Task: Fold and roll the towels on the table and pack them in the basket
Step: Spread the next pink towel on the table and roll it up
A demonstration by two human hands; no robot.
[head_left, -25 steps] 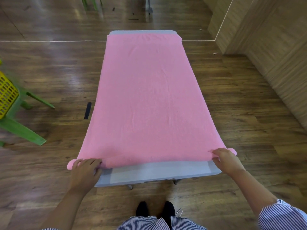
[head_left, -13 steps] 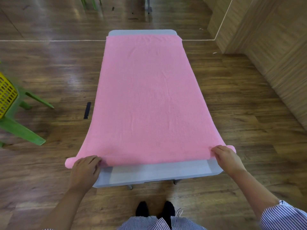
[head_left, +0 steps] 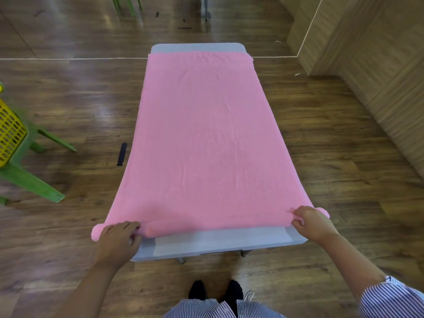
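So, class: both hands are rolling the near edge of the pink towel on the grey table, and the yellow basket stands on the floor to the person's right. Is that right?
Not quite. The head view shows the yellow basket to the person's left, not the right. The rest holds: the left hand and right hand are rolling the near edge of the pink towel on the grey table.

Both arms reach forward and down, bare at the forearms, a striped sleeve showing on the right. The left hand (head_left: 118, 239) curls its fingers over the rolled towel (head_left: 206, 134) end at the near left corner of the tabletop (head_left: 220, 243). The right hand (head_left: 312, 223) pinches the roll at the near right corner.
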